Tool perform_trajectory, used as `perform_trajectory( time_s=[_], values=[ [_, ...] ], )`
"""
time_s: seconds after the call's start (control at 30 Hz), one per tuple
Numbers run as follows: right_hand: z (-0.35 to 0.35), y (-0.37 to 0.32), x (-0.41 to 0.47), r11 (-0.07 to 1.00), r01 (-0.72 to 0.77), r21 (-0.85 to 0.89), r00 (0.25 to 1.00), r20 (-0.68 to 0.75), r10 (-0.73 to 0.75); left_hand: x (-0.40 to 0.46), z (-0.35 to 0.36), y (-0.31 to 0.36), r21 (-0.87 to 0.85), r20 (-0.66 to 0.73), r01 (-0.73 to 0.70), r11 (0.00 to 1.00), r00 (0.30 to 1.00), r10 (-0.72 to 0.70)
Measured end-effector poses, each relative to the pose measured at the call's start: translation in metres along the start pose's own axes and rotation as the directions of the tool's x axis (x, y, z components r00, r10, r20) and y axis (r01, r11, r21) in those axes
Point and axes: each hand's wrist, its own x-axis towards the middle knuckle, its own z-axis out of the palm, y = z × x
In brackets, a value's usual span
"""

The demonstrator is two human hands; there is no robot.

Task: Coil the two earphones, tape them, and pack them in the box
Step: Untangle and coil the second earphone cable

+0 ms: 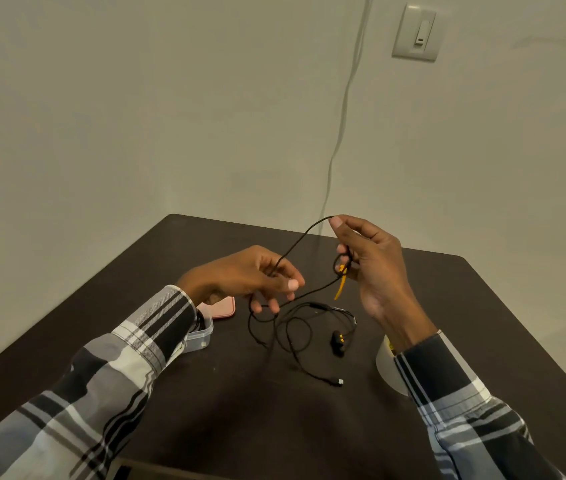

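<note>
Dim, warm indoor light gives the wall (136,116) a greenish-grey cast. The dark bench (482,306) swallows detail, with soft faint shadows beneath the hands. Wide-angle distortion bends the bench's edges and stretches the sleeves (101,393) near the bottom corners. The picture is slightly soft and grainy.

My sleeves (129,355) are plaid in black, grey and white. The earphone cable (295,247) I hold is black, with an orange-yellow piece (341,285) near my right hand (375,268). The second earphone (309,327) on the dark brown tabletop (240,410) is black too, its buds marked with yellow. The box (201,336) at centre left is clear, its lid (224,308) pink. The tape roll (387,365) is off-white, the wall (136,116) pale beige.
</note>
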Motion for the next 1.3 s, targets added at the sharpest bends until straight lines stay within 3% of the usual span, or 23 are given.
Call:
perform_trajectory(
  time_s=[0.27,0.33,0.43,0.53,0.6,0.7,0.8,1.0,1.3],
  values=[
    [-0.005,-0.026,0.007,0.997,0.075,-0.026,0.997,0.013,-0.075,0.000,0.000,-0.013,0.226,0.031,-0.004,0.974,1.000,-0.004],
    [-0.008,-0.032,0.010,0.988,0.077,-0.131,0.996,0.060,-0.069,-0.001,-0.001,-0.015,0.207,-0.006,0.008,0.978,1.000,-0.007],
    [-0.010,-0.029,0.009,0.905,0.053,-0.422,0.981,0.193,0.032,0.000,-0.002,-0.014,0.175,-0.086,-0.028,0.984,0.995,0.044],
    [-0.008,-0.013,0.001,0.773,0.062,-0.632,0.921,0.334,0.199,0.001,0.000,-0.006,0.159,-0.097,-0.087,0.983,0.990,0.103],
    [-0.005,-0.002,-0.003,0.731,0.058,-0.680,0.880,0.380,0.284,0.002,0.002,-0.001,0.146,-0.122,-0.113,0.983,0.984,0.131],
    [0.000,0.007,-0.005,0.742,0.049,-0.669,0.858,0.409,0.311,0.002,0.002,0.003,0.107,-0.191,-0.139,0.984,0.969,0.158],
    [0.001,0.003,-0.004,0.771,0.020,-0.636,0.881,0.376,0.287,0.000,-0.003,0.003,0.046,-0.243,-0.169,0.985,0.954,0.175],
    [-0.004,-0.013,0.003,0.833,0.071,-0.549,0.952,0.287,0.108,-0.003,-0.002,-0.004,0.003,-0.141,-0.125,0.992,0.982,0.124],
    [-0.004,-0.027,0.009,0.857,0.194,-0.477,0.974,0.198,-0.110,0.001,0.006,-0.008,0.094,-0.095,-0.087,0.992,0.991,0.096]
  ],
)
